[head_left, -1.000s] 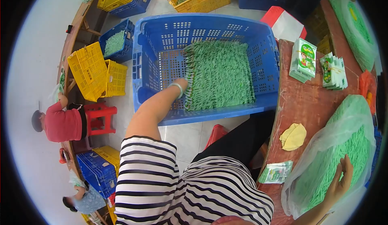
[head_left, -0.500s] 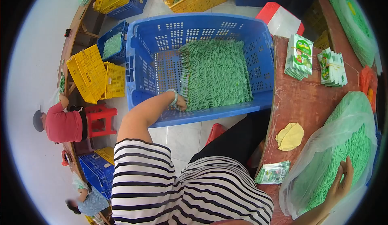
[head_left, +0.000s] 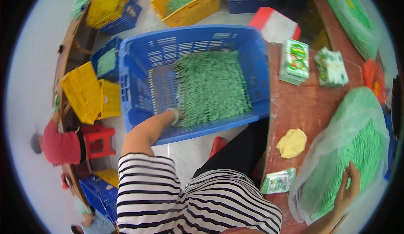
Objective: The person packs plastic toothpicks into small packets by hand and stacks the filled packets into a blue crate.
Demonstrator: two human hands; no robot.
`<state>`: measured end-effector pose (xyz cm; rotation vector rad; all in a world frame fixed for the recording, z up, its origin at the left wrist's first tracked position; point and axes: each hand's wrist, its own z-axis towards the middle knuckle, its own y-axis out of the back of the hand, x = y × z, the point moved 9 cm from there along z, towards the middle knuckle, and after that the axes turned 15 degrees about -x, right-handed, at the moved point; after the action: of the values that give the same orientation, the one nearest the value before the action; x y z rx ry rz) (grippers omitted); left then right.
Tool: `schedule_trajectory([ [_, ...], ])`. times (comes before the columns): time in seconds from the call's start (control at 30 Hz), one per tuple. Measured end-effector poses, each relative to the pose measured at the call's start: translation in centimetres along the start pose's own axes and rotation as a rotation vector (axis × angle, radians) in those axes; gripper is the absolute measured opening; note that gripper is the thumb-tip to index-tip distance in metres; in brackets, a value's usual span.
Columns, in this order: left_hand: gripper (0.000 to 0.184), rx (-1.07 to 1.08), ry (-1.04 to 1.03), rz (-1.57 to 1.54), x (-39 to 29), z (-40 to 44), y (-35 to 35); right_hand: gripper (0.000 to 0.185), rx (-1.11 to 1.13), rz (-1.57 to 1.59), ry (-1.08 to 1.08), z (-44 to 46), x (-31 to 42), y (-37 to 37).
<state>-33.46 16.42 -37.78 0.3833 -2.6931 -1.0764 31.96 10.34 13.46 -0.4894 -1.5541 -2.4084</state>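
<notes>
Surrounding the left hand [head_left: 178, 117], a big blue crate [head_left: 260, 67]: hard plastic, rectangular, thick rim, perforated sides and floor. Red-brown tabletop [head_left: 309, 112] to the right of the left hand, flat, worn, scuffed. Clear plastic bag [head_left: 301, 198] under and around the right hand [head_left: 349, 182], thin, wrinkled, bulging, with stringy bright green strands [head_left: 367, 152] inside. Green pile [head_left: 214, 86] in the crate, roughly rectangular, ridged rows with crinkly edges; it lies right of the left hand and beyond it, its near-left corner at the fingers. Two green-and-white packet stacks, the upright-printed stack [head_left: 295, 59] and the fanned stack [head_left: 331, 67], both beyond the right hand and to its left. Pale yellow piece [head_left: 291, 143], soft-looking, uneven outline, left of the right hand and slightly beyond. Flat printed packet [head_left: 278, 181], shiny, well left of the right hand. Pale bracelet [head_left: 175, 116] at the left wrist.

Left fingers blurred and partly hidden at the pile's edge; can't tell how far open or whether they hold anything. Right fingers part open, loosely curved, nothing visibly held; contact with strands unclear. Right forearm cut off at the bottom.
</notes>
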Motion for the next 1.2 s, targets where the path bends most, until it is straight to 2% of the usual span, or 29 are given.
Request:
schedule_trajectory([
  [0.03,0.031,0.059,-0.135,0.161,-0.8,-0.5,0.0,0.033,-0.019,-0.027,0.003,0.1,0.2,0.3],
  [0.07,0.036,0.148,-0.367,0.434,-2.7,-2.0,0.0,0.033,-0.100,-0.076,0.099,0.3,1.1,0.6],
  [0.1,0.042,0.278,-0.731,0.865,-5.0,-5.7,0.1,0.033,-0.107,-0.031,0.038,0.7,1.7,0.9],
  [0.13,0.049,0.360,-0.990,1.146,-5.8,-8.4,0.8,0.031,-0.101,-0.033,0.011,0.9,1.8,1.2],
  [0.17,0.057,0.345,-0.951,1.209,-5.8,-8.5,2.4,0.031,-0.109,-0.004,0.000,1.0,1.7,1.7],
  [0.23,0.040,-0.121,-0.250,0.550,-3.8,-0.4,7.1,0.030,-0.148,-0.020,-0.006,1.0,1.3,3.0],
  [0.3,0.033,-0.408,-0.213,0.222,-9.0,-6.3,16.4,0.030,-0.204,-0.015,-0.036,1.0,0.9,4.7],
  [0.4,0.024,-0.909,-0.711,-0.168,-17.9,-17.6,25.7,0.023,-0.287,-0.055,-0.067,1.1,-1.6,7.3],
  [0.43,0.022,-0.941,-0.836,-0.332,-20.3,-21.4,26.7,0.019,-0.299,-0.060,-0.093,1.2,-3.3,7.6],
  [0.47,0.019,-0.963,-0.956,-0.497,-22.5,-25.5,27.3,0.015,-0.307,-0.059,-0.116,1.4,-5.0,7.8],
  [0.53,0.019,-0.731,-1.072,-0.699,-26.8,-32.9,25.9,0.012,-0.189,0.025,-0.147,2.1,-6.7,6.4],
  [0.6,0.016,-0.766,-1.310,-0.697,-30.1,-39.6,23.8,0.015,-0.068,0.069,-0.166,2.7,-7.9,3.6],
  [0.77,0.012,-0.800,-1.328,-0.790,-34.0,-43.7,19.7,0.032,0.179,-0.226,0.088,4.3,-7.5,-1.8],
  [0.87,0.010,-0.641,-1.265,-0.907,-34.8,-43.4,16.6,0.040,0.267,-0.197,0.122,4.6,-8.6,-3.8],
  [1.0,0.011,-0.523,-1.228,-0.851,-35.4,-43.8,13.4,0.049,0.392,-0.103,0.048,4.9,-9.0,-4.3],
  [1.13,0.015,-0.643,-1.340,-0.724,-35.6,-45.3,12.4,0.053,0.383,-0.092,0.123,5.2,-9.2,-4.9],
  [1.2,0.022,-0.621,-1.315,-0.646,-36.0,-45.4,11.9,0.054,0.358,-0.089,0.143,4.9,-8.6,-4.8],
])
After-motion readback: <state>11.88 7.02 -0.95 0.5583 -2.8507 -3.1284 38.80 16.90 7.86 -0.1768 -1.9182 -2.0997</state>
